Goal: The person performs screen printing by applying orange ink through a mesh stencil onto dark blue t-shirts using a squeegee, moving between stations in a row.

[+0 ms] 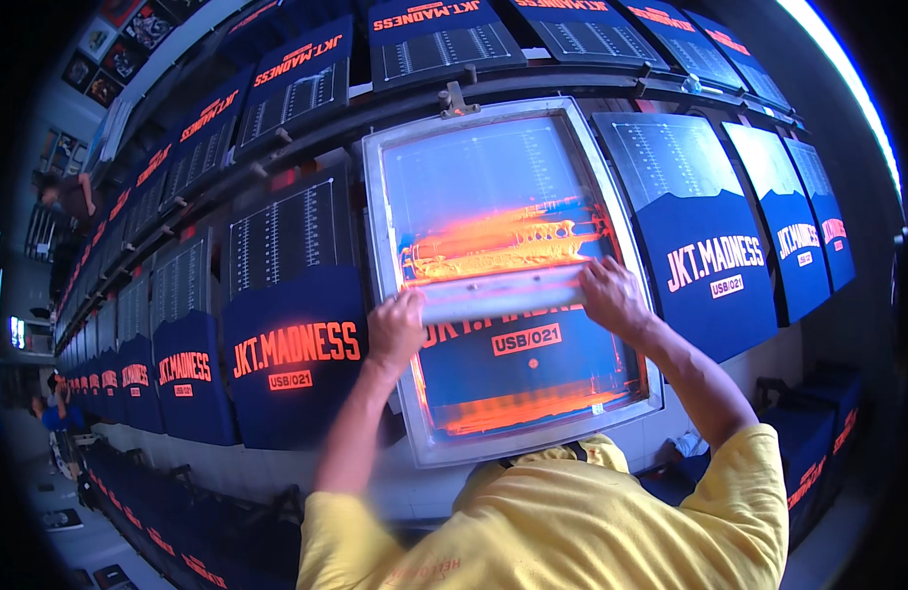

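Currently, left hand (pixel 396 329), nine o'clock, and right hand (pixel 614 297), three o'clock, are curled closed round the ends of a straight grey squeegee (pixel 503 294), midway across translucent mesh (pixel 474 167). Step in hand: apparently drawing glossy, ridged orange ink (pixel 498 264) over it; next move probably calls for level, even pressure. Pale, rigid-looking rectangular frame (pixel 377 197) encloses all. Beyond: matte navy fabric (pixel 715 320), three o'clock; flat dark board (pixel 444 67), twelve.

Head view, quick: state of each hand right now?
Left hand: closed, holding the squeegee at its left end.
Right hand: closed, holding the squeegee's right end.
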Demonstrator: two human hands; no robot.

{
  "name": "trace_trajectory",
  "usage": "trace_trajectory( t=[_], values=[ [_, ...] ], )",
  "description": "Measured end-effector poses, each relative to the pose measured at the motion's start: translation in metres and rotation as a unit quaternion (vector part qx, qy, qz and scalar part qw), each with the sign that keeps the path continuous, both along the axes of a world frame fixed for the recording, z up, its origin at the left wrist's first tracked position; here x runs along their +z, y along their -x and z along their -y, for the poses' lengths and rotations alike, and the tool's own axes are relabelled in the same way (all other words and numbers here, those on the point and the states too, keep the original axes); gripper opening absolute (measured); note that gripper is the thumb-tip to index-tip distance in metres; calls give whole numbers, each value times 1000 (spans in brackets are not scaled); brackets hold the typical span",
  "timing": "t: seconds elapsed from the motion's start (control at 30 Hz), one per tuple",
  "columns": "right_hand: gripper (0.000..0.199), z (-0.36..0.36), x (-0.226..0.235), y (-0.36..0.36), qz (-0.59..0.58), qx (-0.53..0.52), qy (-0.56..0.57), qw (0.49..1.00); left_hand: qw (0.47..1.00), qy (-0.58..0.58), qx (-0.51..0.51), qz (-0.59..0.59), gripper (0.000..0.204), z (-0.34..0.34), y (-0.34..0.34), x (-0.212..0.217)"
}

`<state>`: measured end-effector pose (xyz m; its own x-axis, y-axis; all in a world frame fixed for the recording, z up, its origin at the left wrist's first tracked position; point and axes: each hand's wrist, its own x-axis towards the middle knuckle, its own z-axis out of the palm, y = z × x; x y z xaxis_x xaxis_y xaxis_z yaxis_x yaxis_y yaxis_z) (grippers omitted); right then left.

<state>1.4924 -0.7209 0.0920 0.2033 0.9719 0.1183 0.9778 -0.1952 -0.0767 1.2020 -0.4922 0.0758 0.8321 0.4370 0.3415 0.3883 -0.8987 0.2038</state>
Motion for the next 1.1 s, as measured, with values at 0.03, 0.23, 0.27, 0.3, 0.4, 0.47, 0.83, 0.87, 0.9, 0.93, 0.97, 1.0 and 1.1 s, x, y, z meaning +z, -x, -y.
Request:
trace_trajectory(
  t=[0.03, 0.23, 0.27, 0.3, 0.4, 0.47, 0.83, 0.87, 0.9, 0.93, 0.97, 1.0, 1.1],
  values=[
    [16, -14, 2, -10, -10, -6, 8, 1000, 1000, 2, 3, -13, 15, -11, -9, 3],
    [9, -55, 13, -44, -17, 26, 0, 1000, 999, 32, 8, -24, 28, -50, -34, 13],
    [8, -59, 13, -47, -18, 32, -11, 999, 999, 44, 3, -13, 29, -54, -35, 15],
    [10, -62, 8, -54, -3, 30, -7, 1000, 998, 48, 4, -37, 27, -55, -40, 21],
    [13, -69, 24, -53, -20, -11, 78, 997, 989, 64, 33, -126, 24, -50, -46, 46],
    [13, -52, 31, -51, -20, -6, 52, 998, 996, 57, 21, -70, 25, -34, -41, 55],
    [23, 162, 46, 50, -88, 5, 9, 996, 996, 64, 9, -60, 21, 173, 58, 60],
    [23, 175, 44, 57, -92, 3, 13, 996, 995, 76, 11, -60, 23, 187, 66, 55],
    [23, 187, 43, 63, -94, 0, 16, 995, 994, 88, 12, -60, 26, 199, 72, 50],
    [24, 193, 41, 67, -96, -2, 17, 995, 994, 95, 11, -55, 23, 207, 76, 44],
    [24, 195, 39, 70, -86, 5, 19, 996, 995, 91, 15, -47, 27, 211, 82, 36],
    [24, 196, 34, 73, -75, 10, 21, 997, 995, 87, 17, -40, 31, 215, 86, 27],
    [22, 193, 22, 71, -47, 17, -6, 999, 998, 44, 21, -31, 29, 216, 87, 11]
  ],
)
